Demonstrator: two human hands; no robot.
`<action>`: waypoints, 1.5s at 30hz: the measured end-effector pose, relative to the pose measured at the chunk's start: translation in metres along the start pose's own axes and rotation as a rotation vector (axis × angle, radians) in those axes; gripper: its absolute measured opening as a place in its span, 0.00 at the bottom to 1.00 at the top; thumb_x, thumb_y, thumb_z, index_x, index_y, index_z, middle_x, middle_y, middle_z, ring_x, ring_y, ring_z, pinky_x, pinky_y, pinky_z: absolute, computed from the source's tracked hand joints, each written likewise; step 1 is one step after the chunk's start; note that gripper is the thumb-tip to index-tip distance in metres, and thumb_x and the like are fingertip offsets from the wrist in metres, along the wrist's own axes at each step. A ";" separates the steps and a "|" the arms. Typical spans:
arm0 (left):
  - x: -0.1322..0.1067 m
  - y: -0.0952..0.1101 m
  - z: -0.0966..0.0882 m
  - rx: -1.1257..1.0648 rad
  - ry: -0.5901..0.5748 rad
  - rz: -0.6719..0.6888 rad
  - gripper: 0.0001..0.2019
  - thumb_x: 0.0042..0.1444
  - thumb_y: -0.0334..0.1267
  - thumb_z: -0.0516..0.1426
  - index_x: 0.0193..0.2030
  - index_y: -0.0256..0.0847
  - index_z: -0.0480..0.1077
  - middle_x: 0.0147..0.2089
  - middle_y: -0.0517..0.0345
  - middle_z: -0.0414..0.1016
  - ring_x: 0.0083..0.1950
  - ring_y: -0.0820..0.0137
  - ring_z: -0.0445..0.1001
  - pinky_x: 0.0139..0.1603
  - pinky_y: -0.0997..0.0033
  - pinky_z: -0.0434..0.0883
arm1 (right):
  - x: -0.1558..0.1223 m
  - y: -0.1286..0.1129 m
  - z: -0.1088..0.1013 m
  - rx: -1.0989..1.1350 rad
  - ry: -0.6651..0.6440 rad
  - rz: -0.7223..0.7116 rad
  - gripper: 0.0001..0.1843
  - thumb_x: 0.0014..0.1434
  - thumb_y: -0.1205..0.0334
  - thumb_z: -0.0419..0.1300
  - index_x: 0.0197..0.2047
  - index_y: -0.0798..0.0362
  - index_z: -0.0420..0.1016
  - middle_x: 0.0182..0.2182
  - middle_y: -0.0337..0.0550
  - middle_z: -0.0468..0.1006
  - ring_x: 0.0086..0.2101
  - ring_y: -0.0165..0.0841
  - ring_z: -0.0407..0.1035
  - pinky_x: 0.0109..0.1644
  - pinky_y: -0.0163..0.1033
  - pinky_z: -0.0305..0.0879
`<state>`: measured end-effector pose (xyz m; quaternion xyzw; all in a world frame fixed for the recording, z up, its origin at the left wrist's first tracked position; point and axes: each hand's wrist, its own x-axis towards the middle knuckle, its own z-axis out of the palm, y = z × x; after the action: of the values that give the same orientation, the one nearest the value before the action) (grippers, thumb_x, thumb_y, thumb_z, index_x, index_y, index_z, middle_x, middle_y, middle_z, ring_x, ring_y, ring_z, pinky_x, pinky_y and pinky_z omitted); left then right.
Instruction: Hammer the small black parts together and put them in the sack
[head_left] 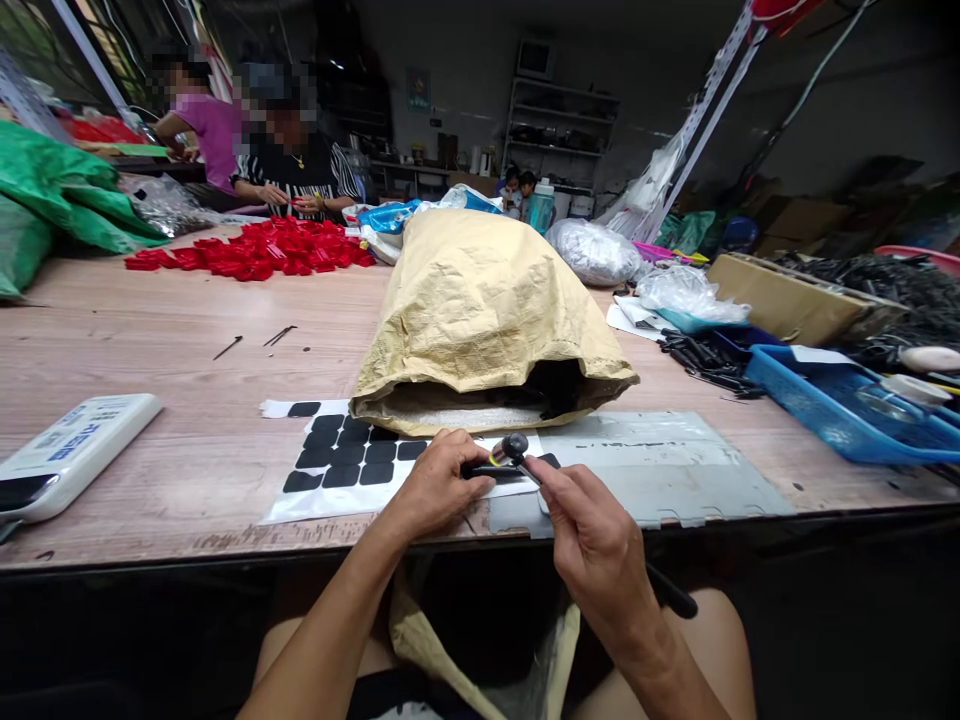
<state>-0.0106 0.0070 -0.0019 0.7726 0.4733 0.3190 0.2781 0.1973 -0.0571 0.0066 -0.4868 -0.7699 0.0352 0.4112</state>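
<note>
My left hand [442,480] is closed at the table's front edge, its fingers pinching a slim black part [491,471] whose exact kind I cannot make out. Gripped in my right hand [596,535] is a small hammer [515,447]; its rounded black and shiny head is just above the black part, and its dark handle end shows below my wrist. Whether the head touches the part is unclear. Under and left of my left hand lies a white sheet of black rounded-square stickers [345,452]. A flat grey plate [652,470] extends to the right.
An open yellow sack [487,300] with dark contents lies just ahead of my hands. A white device [82,450] rests at left, red pieces [262,245] behind it. At right are a blue basket [840,410] and black parts [705,365]. Two people sit across the table.
</note>
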 end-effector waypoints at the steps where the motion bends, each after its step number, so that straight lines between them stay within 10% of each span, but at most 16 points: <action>1: 0.000 0.000 -0.001 -0.002 -0.005 0.003 0.04 0.54 0.35 0.63 0.38 0.43 0.78 0.37 0.58 0.72 0.46 0.64 0.67 0.48 0.65 0.63 | 0.000 -0.002 0.002 -0.013 0.025 -0.020 0.26 0.67 0.71 0.50 0.63 0.42 0.70 0.38 0.43 0.76 0.39 0.32 0.71 0.44 0.37 0.69; 20: -0.002 0.000 0.002 -0.009 0.032 -0.029 0.08 0.51 0.34 0.63 0.39 0.45 0.79 0.38 0.58 0.74 0.46 0.64 0.70 0.48 0.65 0.65 | -0.007 0.012 0.002 -0.134 0.051 0.056 0.22 0.68 0.68 0.51 0.61 0.43 0.73 0.39 0.43 0.77 0.41 0.34 0.72 0.45 0.38 0.68; 32: -0.002 0.002 0.000 -0.016 0.020 -0.057 0.10 0.48 0.30 0.59 0.38 0.44 0.72 0.41 0.60 0.73 0.47 0.64 0.68 0.48 0.65 0.66 | 0.001 0.095 -0.013 -0.422 0.082 0.137 0.13 0.63 0.64 0.56 0.48 0.46 0.79 0.37 0.42 0.78 0.40 0.37 0.68 0.46 0.41 0.61; 45: -0.005 0.007 -0.002 -0.008 0.012 -0.005 0.07 0.53 0.35 0.63 0.40 0.45 0.74 0.41 0.59 0.75 0.46 0.63 0.69 0.48 0.65 0.65 | -0.002 0.090 -0.006 -0.547 0.124 0.158 0.13 0.64 0.64 0.56 0.49 0.46 0.78 0.39 0.40 0.78 0.40 0.37 0.66 0.45 0.40 0.57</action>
<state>-0.0098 0.0002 0.0036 0.7683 0.4755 0.3251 0.2790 0.2669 -0.0135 -0.0319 -0.6394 -0.6838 -0.1716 0.3068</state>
